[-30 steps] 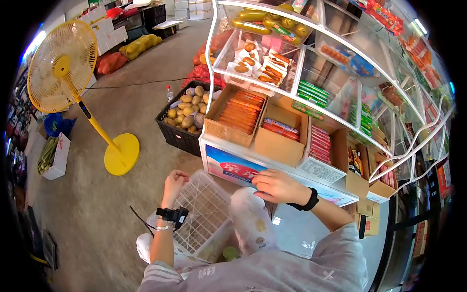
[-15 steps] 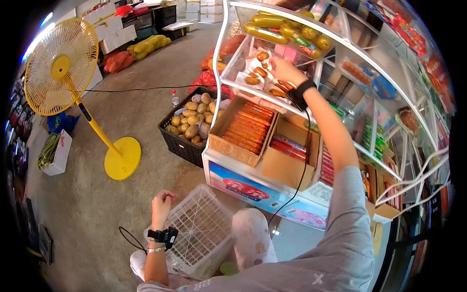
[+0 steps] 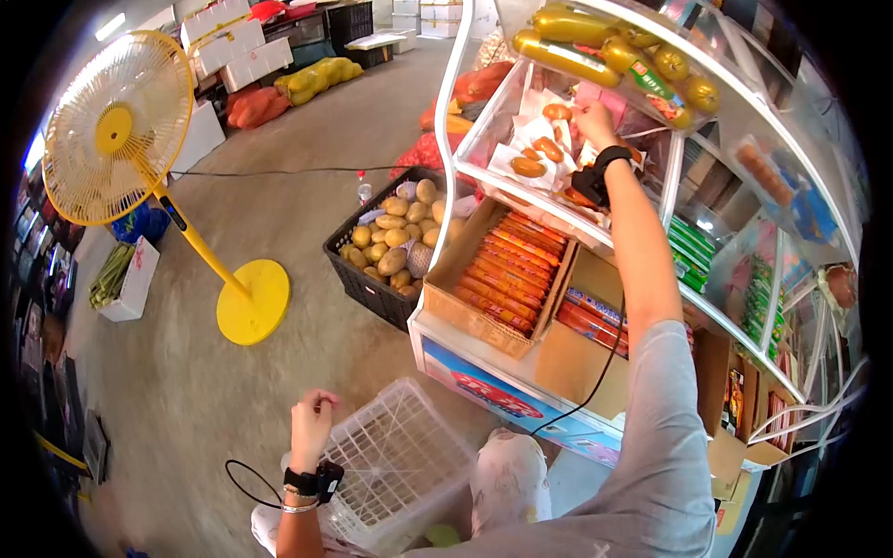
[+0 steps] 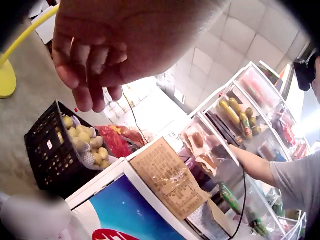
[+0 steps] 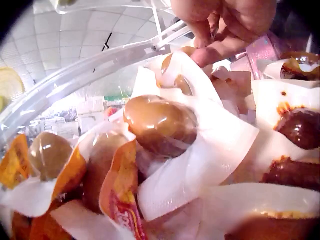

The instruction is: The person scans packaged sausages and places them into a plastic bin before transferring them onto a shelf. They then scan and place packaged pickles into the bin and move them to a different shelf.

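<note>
My right hand (image 3: 593,123) reaches into a clear bin (image 3: 486,149) of brown, egg-shaped foods in white-backed packets. In the right wrist view, the thumb and a finger of this hand (image 5: 220,30) pinch the top edge of a packet (image 5: 196,75) at the back. A shiny brown piece (image 5: 159,125) lies nearer the camera, and dark red-brown pieces (image 5: 300,127) lie to the right. My left hand (image 3: 311,430) hangs in the air beside a white plastic crate (image 3: 395,465), holding nothing. Its fingers (image 4: 92,75) are loosely curled in the left wrist view.
Boxes of red-wrapped sausages (image 3: 512,272) stand on the freezer (image 3: 484,386) under the bins. Left of it is a black crate (image 3: 365,290) of potatoes. A yellow fan (image 3: 253,302) stands on the floor at left. A black cable (image 3: 605,377) hangs below my right forearm.
My right hand has risen from above my knee into the bin, now slightly deeper among the packets. The head view has shifted, and my left hand has dropped a little, still empty.
</note>
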`<state>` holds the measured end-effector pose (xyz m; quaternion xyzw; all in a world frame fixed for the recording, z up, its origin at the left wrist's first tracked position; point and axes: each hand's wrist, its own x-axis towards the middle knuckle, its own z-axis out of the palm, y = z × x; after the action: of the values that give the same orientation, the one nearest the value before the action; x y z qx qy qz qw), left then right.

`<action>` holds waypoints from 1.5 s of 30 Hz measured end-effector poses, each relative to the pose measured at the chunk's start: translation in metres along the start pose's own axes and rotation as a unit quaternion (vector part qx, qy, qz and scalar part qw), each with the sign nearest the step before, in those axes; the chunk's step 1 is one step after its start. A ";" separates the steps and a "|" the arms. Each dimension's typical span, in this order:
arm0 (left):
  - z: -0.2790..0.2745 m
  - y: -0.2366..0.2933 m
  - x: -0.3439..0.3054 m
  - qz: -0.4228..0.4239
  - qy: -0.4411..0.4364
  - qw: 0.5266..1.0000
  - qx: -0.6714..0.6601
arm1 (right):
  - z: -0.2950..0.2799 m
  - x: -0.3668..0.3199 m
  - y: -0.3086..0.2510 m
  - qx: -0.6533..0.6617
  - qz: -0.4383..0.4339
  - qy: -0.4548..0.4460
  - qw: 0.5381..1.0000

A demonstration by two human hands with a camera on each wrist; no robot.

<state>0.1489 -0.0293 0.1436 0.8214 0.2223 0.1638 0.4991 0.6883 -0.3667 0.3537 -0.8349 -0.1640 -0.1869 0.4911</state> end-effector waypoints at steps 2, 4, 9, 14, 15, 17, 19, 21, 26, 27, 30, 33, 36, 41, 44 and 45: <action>0.003 0.000 -0.003 0.000 -0.013 1.000 0.020 | -0.003 -0.002 -0.004 0.007 0.019 0.040 0.999; 0.005 -0.003 -0.003 0.017 -0.029 0.998 0.047 | -0.001 0.001 0.002 0.039 0.003 0.021 0.999; 0.009 0.004 -0.006 0.020 -0.035 0.998 0.050 | 0.004 0.002 -0.004 0.010 -0.022 -0.019 1.000; 0.006 0.006 -0.008 0.046 -0.035 0.996 0.069 | 0.003 0.007 -0.006 -0.030 0.061 0.037 0.997; 0.005 0.006 -0.008 0.042 -0.040 0.995 0.080 | 0.003 0.006 -0.007 -0.029 0.061 0.038 0.997; 0.004 0.008 -0.008 0.039 -0.044 0.994 0.092 | 0.004 0.005 -0.007 -0.032 0.054 0.043 0.997; 0.003 0.011 -0.009 0.051 -0.044 0.988 0.138 | -0.003 0.007 -0.009 -0.112 0.019 0.089 0.990; 0.004 0.008 -0.009 0.056 -0.043 0.987 0.147 | -0.011 0.008 -0.013 -0.194 -0.017 0.132 0.972; 0.006 0.007 -0.012 0.059 -0.028 0.974 0.217 | -0.016 -0.016 -0.044 -0.271 -0.032 0.112 0.956; 0.005 0.011 -0.012 0.038 -0.038 0.969 0.240 | -0.016 -0.018 -0.045 -0.241 -0.049 0.094 0.965; -0.004 0.006 -0.011 0.040 -0.038 0.956 0.287 | -0.018 -0.021 -0.044 -0.191 -0.098 0.069 0.974; -0.011 -0.009 -0.008 0.077 -0.024 0.940 0.332 | -0.039 -0.067 -0.088 -0.274 -0.142 -0.134 0.942; -0.011 -0.002 -0.011 0.089 0.011 0.946 0.312 | -0.054 -0.144 -0.124 -0.266 -0.383 -0.066 0.882; -0.010 0.009 -0.014 0.095 0.024 0.965 0.243 | -0.112 -0.315 -0.204 -0.262 -0.406 -0.312 0.818; -0.010 0.009 -0.020 0.106 -0.011 0.957 0.269 | -0.158 -0.378 -0.225 -0.297 -0.405 -0.399 0.767; -0.008 0.008 -0.021 0.130 -0.009 0.949 0.286 | -0.171 -0.385 -0.246 -0.312 -0.412 -0.378 0.768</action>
<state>0.1283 -0.0374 0.1533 0.9528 0.1467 0.1493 0.2197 0.2123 -0.4381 0.4350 -0.7973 -0.5976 -0.0815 -0.0223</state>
